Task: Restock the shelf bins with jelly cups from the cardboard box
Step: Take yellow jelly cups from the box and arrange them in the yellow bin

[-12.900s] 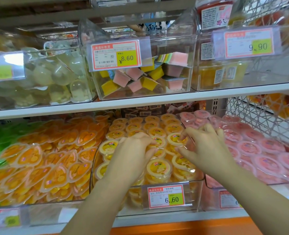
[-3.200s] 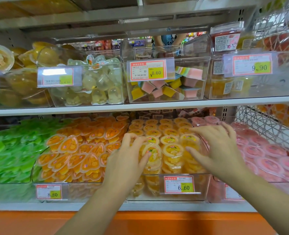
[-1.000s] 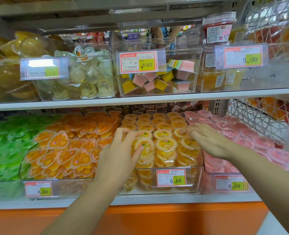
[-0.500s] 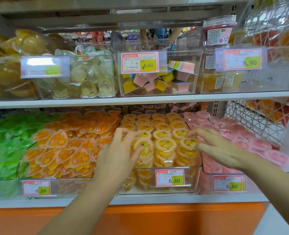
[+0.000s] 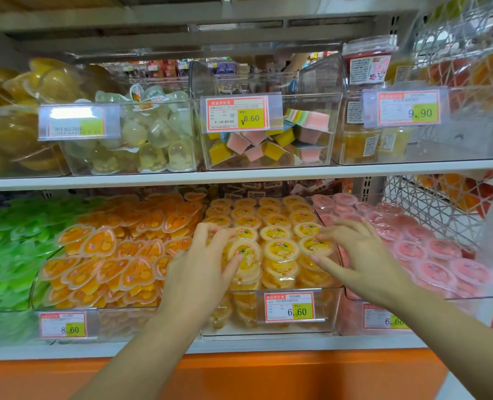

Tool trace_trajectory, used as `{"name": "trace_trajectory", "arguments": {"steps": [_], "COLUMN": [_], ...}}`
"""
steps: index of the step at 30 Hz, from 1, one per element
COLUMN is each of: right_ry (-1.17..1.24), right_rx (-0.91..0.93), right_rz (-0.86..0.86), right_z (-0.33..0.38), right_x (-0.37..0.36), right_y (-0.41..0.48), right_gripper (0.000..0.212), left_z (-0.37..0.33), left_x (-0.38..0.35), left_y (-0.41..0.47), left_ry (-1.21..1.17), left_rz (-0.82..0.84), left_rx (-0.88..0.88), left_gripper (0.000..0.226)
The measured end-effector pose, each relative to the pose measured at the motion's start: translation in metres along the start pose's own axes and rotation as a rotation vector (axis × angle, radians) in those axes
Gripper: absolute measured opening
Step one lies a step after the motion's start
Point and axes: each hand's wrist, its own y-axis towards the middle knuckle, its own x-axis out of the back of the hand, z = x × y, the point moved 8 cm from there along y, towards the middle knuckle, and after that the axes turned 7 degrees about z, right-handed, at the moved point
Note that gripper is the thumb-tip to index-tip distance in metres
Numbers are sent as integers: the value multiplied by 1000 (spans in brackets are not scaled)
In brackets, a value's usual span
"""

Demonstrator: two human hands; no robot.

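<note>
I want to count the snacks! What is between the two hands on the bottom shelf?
In the head view, round yellow-lidded jelly cups in the clear plastic middle bin lie between the left hand and the right hand.
</note>
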Motion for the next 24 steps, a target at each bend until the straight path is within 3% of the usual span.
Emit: {"name": "trace_trajectory", "arguments": {"steps": [5,10,15,24], "right_ry": [8,-118,-238,-300], "right_rx": [107,344,336,314], "right_rz": [-137,-64,-63,-103], "right_z": [23,91,121,127], "right_x": [15,-5,-23,-23], "right_y": [5,13,25,35], "right_gripper": [54,43,60,58], "left_z": [0,1,3,9], "left_x": [1,1,0,0], "left_y": [0,0,0,-3], "left_ry": [-1,-30,-58,-136], "left_rz": [-6,-16,-14,-12], "left_rx": [4,5,7,-7], "left_gripper": [38,37,38,36]}}
